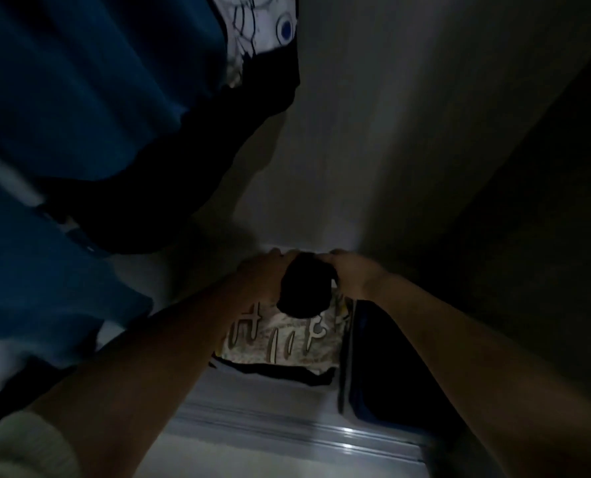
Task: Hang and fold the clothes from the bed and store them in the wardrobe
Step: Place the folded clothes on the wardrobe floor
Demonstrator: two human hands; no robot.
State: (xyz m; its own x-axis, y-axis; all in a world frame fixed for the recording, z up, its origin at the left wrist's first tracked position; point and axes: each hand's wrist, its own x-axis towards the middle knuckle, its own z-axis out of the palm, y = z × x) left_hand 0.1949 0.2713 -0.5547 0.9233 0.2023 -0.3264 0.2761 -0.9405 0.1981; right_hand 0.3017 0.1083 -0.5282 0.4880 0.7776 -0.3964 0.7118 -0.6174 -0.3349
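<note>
— Wardrobe wall (pixel 373 132) fills most of what we see, pale and dim, running down to the wardrobe floor (pixel 252 401) with its ribbed sliding track at the front edge.

— Next in size we have the hanging clothes: a blue garment (pixel 80 98) takes up the whole upper left, with a black garment (pixel 170 188) hanging behind its lower edge and a white patterned garment (pixel 252 25) with dark circles at the top.

— Then our two bare forearms, reaching in from the bottom corners and meeting low at the back of the wardrobe.

— Under them we see folded piles. A dark folded pile with a blue edge (pixel 383 367) sits to the right, touching the patterned folded cloth (pixel 287 343), which lies on a black folded item (pixel 287 372) whose edge shows in front.

— And the task's piece: a small dark bundle (pixel 306 288) sits on top of the patterned folded cloth, near the back wall, between our hands.

— Our left hand (pixel 263 274) lies against the bundle's left side, fingers curved round it as far as we can make out in the gloom.

— Our right hand (pixel 352 274) is against its right side, fingers bent over the top edge. So each grip is closed round the bundle, though the dark hides the fingertips.

— Smallest, a cream sleeve cuff (pixel 21 446) shows at the bottom left corner.
</note>
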